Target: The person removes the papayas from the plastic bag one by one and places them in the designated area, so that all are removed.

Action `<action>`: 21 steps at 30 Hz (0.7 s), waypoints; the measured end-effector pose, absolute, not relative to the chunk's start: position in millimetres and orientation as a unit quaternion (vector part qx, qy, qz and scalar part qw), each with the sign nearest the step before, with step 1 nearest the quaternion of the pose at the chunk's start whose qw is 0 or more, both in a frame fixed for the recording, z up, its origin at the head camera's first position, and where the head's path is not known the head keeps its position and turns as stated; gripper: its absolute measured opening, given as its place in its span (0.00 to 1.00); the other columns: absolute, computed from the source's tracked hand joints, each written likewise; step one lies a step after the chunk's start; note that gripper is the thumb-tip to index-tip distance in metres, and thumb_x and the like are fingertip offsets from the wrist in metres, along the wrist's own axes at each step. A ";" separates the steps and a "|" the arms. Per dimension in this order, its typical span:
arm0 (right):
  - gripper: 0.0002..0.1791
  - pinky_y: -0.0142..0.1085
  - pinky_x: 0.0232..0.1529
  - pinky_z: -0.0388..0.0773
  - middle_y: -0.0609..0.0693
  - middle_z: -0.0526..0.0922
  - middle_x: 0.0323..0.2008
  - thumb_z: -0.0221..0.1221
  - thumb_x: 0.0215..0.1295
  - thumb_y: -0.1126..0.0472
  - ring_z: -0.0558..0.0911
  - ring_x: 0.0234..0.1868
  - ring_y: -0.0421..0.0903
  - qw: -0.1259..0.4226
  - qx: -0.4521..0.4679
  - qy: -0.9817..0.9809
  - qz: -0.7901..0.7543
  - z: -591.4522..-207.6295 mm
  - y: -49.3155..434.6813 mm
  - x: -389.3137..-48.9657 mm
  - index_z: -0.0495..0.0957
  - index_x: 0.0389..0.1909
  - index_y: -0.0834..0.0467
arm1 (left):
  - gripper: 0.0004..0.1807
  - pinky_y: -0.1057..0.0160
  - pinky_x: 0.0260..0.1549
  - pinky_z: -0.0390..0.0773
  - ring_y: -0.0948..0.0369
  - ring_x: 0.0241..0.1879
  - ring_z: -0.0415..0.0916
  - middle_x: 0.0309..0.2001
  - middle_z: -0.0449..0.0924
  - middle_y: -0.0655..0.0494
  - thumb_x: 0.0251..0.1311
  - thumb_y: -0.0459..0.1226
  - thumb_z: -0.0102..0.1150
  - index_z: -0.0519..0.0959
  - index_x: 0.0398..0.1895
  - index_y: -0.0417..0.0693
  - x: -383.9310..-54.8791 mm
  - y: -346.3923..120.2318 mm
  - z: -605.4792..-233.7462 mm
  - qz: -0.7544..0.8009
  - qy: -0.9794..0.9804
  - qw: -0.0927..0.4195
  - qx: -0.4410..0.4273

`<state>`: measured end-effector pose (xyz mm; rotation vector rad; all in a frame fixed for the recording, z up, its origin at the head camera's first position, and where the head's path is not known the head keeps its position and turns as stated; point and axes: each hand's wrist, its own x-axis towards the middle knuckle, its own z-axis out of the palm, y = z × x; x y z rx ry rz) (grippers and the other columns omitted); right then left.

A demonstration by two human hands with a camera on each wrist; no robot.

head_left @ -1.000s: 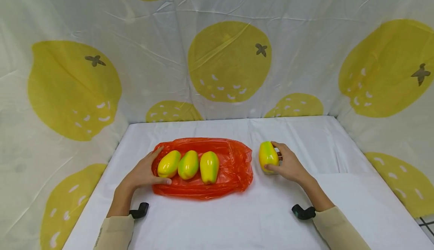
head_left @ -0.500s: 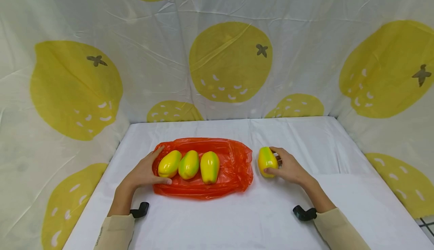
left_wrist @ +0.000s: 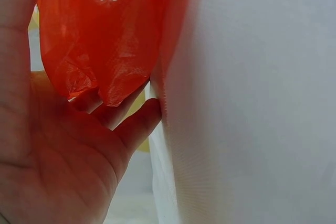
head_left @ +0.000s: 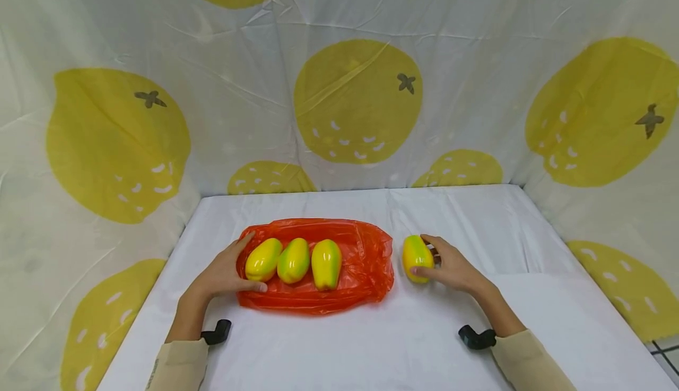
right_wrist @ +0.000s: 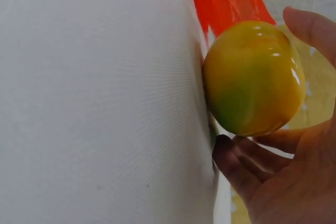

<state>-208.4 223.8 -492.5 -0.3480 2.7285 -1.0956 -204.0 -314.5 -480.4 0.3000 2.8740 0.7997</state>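
Observation:
Three glossy yellow-green papayas (head_left: pixel 293 260) lie side by side in a shallow red plastic bag (head_left: pixel 366 249), whose top lies wide. At the bag's left end, my left hand (head_left: pixel 225 270) rests with thumb and fingers spread around its edge; the left wrist view shows the bag's bottom folds (left_wrist: pixel 118 72) against the fingers. Another papaya (head_left: pixel 415 255) rests on the white cloth to the right of the bag. My right hand (head_left: pixel 451 264) is around its right side. In the right wrist view, the thumb stands off this papaya (right_wrist: pixel 254 80), and the fingers extend beneath it loosely.
A white cloth (head_left: pixel 339 355) covers the table. Behind and at both sides hangs a pale curtain (head_left: pixel 467 96) printed with yellow lemons. Each wrist carries a small black camera mount (head_left: pixel 477 338).
My right hand has brought the papaya down and a little nearer to me, and it now lies on the cloth. My left hand stays at the bag's left end.

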 end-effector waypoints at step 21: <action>0.53 0.60 0.62 0.78 0.62 0.64 0.74 0.62 0.63 0.33 0.74 0.63 0.61 0.063 -0.105 0.921 -0.369 -491.9 224.0 -208.2 0.55 0.79 0.59 | 0.75 0.26 0.64 0.68 0.34 0.74 0.58 0.79 0.54 0.35 0.38 0.66 0.78 0.44 0.85 0.50 -203.6 -313.9 -481.2 0.272 0.955 0.076 0.092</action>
